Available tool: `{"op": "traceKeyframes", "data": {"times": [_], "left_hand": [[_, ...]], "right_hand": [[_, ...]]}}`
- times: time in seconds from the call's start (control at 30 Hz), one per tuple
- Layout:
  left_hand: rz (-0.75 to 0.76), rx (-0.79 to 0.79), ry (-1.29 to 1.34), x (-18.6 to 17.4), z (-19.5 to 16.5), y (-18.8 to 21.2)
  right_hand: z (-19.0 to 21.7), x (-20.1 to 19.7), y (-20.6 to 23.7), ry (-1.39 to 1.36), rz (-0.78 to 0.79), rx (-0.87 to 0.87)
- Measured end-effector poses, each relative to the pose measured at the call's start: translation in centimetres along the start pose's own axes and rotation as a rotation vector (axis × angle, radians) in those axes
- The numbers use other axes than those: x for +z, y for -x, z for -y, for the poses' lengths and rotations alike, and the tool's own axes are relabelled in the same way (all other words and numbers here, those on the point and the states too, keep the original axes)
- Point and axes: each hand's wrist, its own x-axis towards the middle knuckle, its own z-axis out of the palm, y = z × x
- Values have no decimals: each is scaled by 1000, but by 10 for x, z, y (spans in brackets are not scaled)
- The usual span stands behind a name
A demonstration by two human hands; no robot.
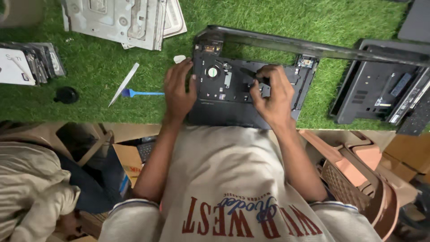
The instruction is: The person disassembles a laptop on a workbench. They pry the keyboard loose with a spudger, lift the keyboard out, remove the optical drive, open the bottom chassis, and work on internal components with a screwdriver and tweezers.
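An opened dark laptop base (pixel 233 110) lies on green artificial turf (pixel 103 71), its inner parts and a round fan (pixel 212 71) exposed. My left hand (pixel 178 92) rests flat on the base's left edge, steadying it. My right hand (pixel 273 96) is closed around a dark tool, likely a screwdriver (pixel 249 72), whose tip points into the middle of the base. The hinged lid (pixel 313 47) stands open behind the base.
A blue-handled brush (pixel 141 93) and a white pry tool (pixel 124 83) lie left of the laptop. Silver metal covers (pixel 125 20) sit at the back, hard drives (pixel 42 62) far left, another dark laptop (pixel 380 89) right. A brown plastic chair (pixel 358 175) stands below.
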Motion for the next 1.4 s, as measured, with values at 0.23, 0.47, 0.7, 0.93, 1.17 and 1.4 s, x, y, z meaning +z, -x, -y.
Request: {"op": "traceKeyframes", "data": {"times": [0.23,0.47,0.7,0.93,1.17,1.4], "left_hand": [[20,-17,-4,0,-1,1],[52,-51,-17,-2,0,4],[33,7,-24,-7,1,2],[55,8,-20,-14,-1,0],[56,0,-54,-14,-1,0],[57,-6,-62,-15,-2,0]], "right_hand": [[-9,-22,17,102,-56,91],[-19,-48,51,166,-101,204],[-21,-51,64,166,-153,225],[-19,-57,70,169,-166,280],[-22,-60,71,177,-159,295],[-26,-62,71,141,-183,283]]}}
